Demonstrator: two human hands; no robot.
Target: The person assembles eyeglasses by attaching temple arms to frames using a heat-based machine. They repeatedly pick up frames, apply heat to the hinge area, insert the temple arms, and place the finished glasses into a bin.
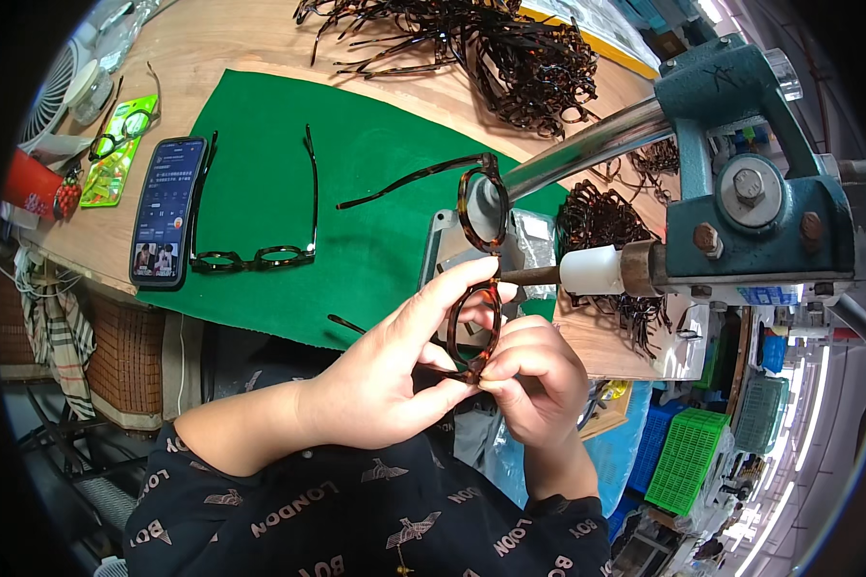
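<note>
A pair of dark tortoiseshell eyeglass frames [465,213] is held on end in front of a bench machine. My left hand [394,361] is closed on the lower rim and bridge, thumb near the lower corner. At that same corner, the fingertips of my right hand [534,380] pinch the frame. One temple arm sticks out to the left at the top; another shows partly beyond my left hand. Close behind the bridge is the machine's thin metal rod [534,276]. A second pair of eyeglasses [255,258] lies on the green mat [260,173], temples pointing away.
The teal machine [751,192] with its steel bar [597,139] stands at right. Heaps of tortoiseshell frames [520,58] lie at the back and beside the machine. A phone [168,212] rests on the mat's left edge, near a green packet [115,159]. Green crates [688,462] stand lower right.
</note>
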